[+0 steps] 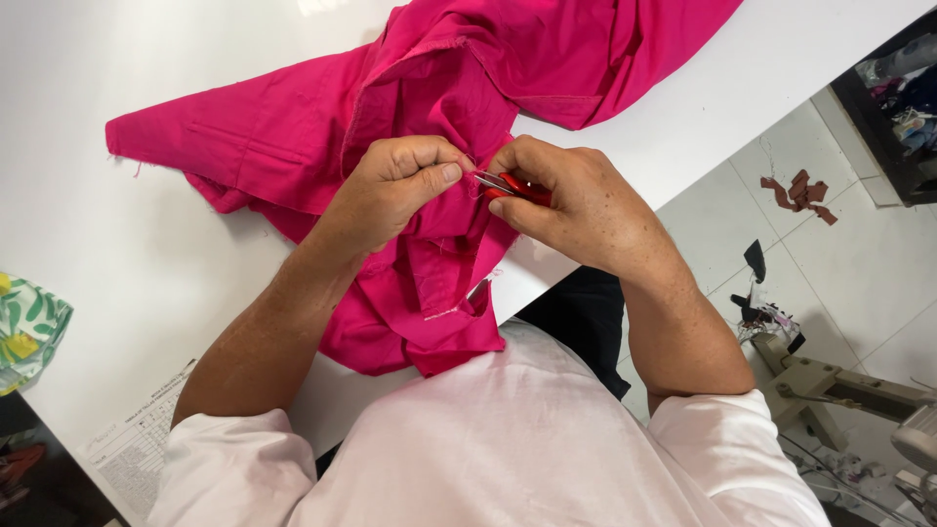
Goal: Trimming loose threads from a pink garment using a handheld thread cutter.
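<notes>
A bright pink garment (293, 137) lies spread across the white table (117, 254), and part of it hangs over the near edge onto my lap. My left hand (395, 190) pinches a fold of the pink cloth between thumb and fingers. My right hand (566, 200) grips small red-handled thread snips (512, 185), whose metal tips point left at the pinched seam, close to my left thumb. The two hands almost touch over the cloth.
A green and yellow patterned cloth (29, 327) sits at the table's left edge. A printed paper sheet (137, 439) lies near the front left corner. On the tiled floor to the right are brown fabric scraps (800, 193) and a grey machine stand (839, 390).
</notes>
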